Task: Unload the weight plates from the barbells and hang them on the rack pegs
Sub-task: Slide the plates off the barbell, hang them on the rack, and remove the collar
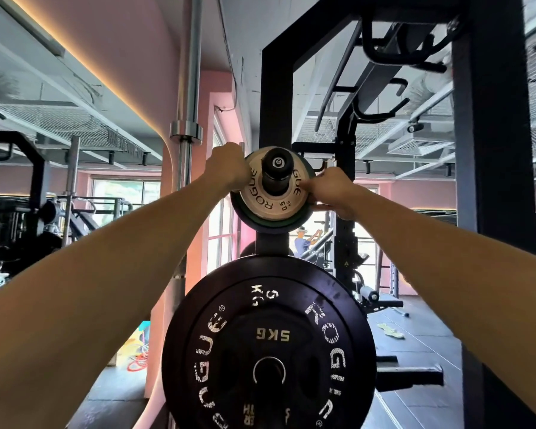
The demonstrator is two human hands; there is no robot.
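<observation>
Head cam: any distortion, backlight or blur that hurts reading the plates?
Head view: wide-angle stretch balloons the forearms at the edges; the bright window behind backlights the scene, yet the small tan plate on the upper peg, gripped by left hand and right hand, stays sharp, its ROGUE lettering legible; the big black 5KG plate reads clearly too; the background is soft.

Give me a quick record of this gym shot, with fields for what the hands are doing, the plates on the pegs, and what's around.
left hand: left hand grips the upper left edge of the small plates
right hand: right hand grips their right edge
upper peg: black peg carrying a white Rogue plate in front of a green plate
lower peg: large black 5 kg plate
support: black rack upright
nearby: chrome barbell standing upright to the left
</observation>
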